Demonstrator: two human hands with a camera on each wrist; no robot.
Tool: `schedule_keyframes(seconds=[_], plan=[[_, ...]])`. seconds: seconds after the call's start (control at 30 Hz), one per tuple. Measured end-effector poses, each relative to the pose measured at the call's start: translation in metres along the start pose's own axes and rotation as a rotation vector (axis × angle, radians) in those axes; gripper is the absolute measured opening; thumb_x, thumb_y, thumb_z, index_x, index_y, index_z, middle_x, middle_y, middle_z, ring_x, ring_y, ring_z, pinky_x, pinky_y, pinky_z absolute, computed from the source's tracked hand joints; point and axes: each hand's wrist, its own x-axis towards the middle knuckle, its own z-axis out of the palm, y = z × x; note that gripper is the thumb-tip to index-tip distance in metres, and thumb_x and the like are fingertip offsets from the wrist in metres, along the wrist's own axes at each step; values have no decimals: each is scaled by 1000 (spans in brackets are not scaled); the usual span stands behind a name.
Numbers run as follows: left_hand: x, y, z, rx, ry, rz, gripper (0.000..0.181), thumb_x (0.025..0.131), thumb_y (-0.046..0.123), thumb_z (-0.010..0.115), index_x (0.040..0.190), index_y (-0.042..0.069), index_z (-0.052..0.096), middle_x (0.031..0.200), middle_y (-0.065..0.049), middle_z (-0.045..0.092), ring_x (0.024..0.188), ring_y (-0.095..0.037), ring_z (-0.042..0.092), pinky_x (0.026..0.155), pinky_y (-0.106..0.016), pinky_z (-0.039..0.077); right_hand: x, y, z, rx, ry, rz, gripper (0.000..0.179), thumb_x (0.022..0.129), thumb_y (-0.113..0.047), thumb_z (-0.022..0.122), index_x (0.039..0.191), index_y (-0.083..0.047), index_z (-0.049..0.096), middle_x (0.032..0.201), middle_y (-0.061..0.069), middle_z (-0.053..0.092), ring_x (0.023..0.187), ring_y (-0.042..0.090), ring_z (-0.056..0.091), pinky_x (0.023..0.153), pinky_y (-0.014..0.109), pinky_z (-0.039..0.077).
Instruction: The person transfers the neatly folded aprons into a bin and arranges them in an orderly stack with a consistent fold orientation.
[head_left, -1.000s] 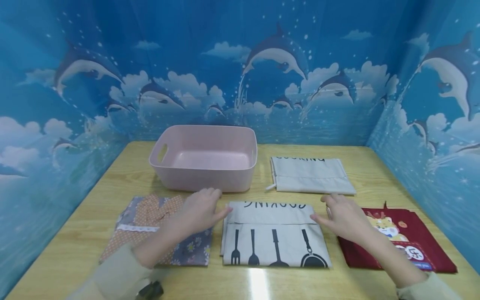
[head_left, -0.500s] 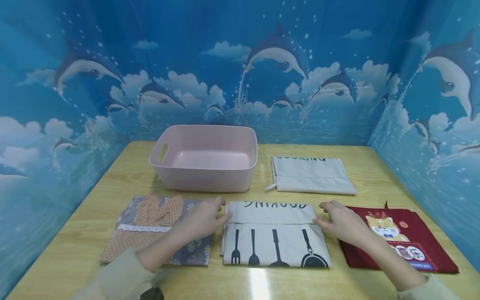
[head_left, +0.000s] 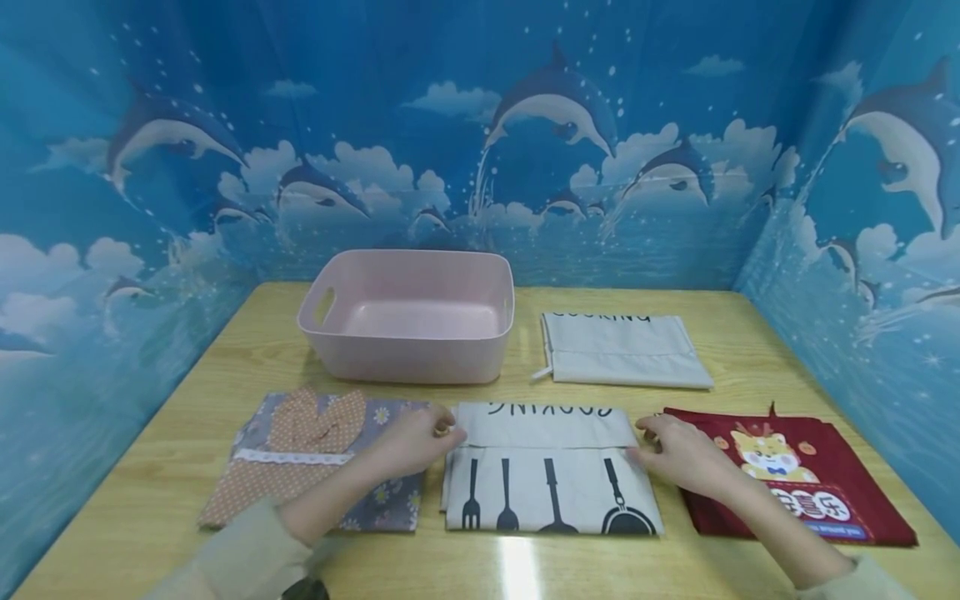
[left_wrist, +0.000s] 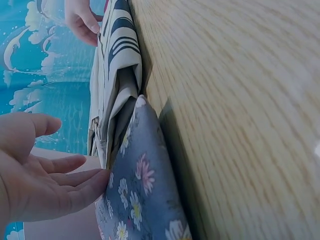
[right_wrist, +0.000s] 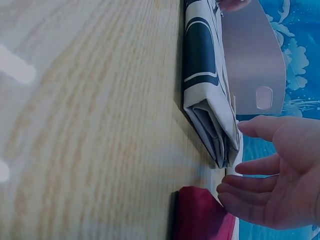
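Note:
A folded cream apron (head_left: 547, 475) printed with kitchen utensils and COOKING lies flat at the table's front centre. My left hand (head_left: 412, 442) is at its left edge, fingers bent and thumb by the cloth. In the left wrist view its fingers meet the end of a folded grey floral apron (left_wrist: 142, 185). At the opposite edge, my right hand (head_left: 684, 454) curves its fingers loosely, its thumb at the cream fabric in the right wrist view. Neither hand pinches the cloth. Beneath the right forearm lies a folded dark red cloth (head_left: 840, 454) with a cartoon animal.
A pink plastic basin (head_left: 408, 360) with handle holes stands at the back left of the wooden table (head_left: 187, 367). Another folded cream cloth (head_left: 626, 354) lies at the back right. Dolphin-printed blue sheeting (head_left: 480, 167) walls the back and sides.
Both hands have come down a little toward the near side along the centre apron's edges, and their fingers bend more. The cloths and the basin stay where they were.

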Motion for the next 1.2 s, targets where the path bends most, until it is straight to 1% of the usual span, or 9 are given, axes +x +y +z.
schedule_keyframes(seconds=[0.17,0.3,0.4,0.5,0.63,0.73,0.87,1.03,1.2], plan=[[-2,2,0,-93,-53,-57,45,89,38,59,118,4,57,114,-18,60,103,-34,57,82,-50,49,2,0,1,88,-14,7,45,82,-21,69,113,10,58,94,11,62,87,25,59,73,42,51],[-2,3,0,-141,-71,-91,46,89,38,58,120,4,56,116,-19,58,103,-35,57,82,-51,49,1,-3,-1,144,-21,21,43,83,-17,67,114,10,57,96,13,63,89,27,60,73,41,51],[-1,2,2,-193,-80,-112,46,90,37,58,120,2,55,116,-18,58,99,-31,58,82,-50,49,0,-3,-1,207,-46,75,45,84,-16,66,117,11,54,99,16,63,92,29,59,73,40,52],[0,1,4,-278,-91,-142,46,90,35,57,120,0,54,112,-16,59,91,-25,59,81,-47,50,-1,-5,-1,322,-91,151,47,85,-14,65,122,12,50,102,18,60,92,28,59,68,37,54],[1,2,6,-410,-111,-198,45,92,32,55,120,-2,53,112,-16,57,90,-25,60,85,-46,48,-1,-8,0,444,-127,238,50,87,-12,63,126,13,44,105,21,56,87,24,58,64,36,56],[2,3,8,-528,-132,-239,42,93,29,54,120,-3,51,112,-16,56,95,-26,59,86,-43,49,-1,-9,0,476,-134,282,52,88,-12,62,128,13,41,108,23,54,85,23,58,64,37,56],[4,3,8,-651,-152,-289,42,94,27,52,121,-4,49,111,-16,53,96,-25,56,79,-36,53,-1,-11,0,533,-144,302,54,89,-10,60,130,16,36,111,27,51,84,25,59,64,38,57],[4,3,8,-698,-154,-320,44,94,26,51,125,-6,46,118,-19,51,101,-29,56,79,-38,53,-4,-9,-1,668,-174,333,57,91,-13,56,133,16,31,117,30,49,88,26,60,69,39,56],[3,4,8,-738,-134,-310,45,94,24,51,125,-8,43,122,-23,48,104,-32,53,82,-41,51,-6,-4,-4,838,-219,369,58,94,-15,51,136,15,25,111,22,53,85,22,58,71,38,55]])
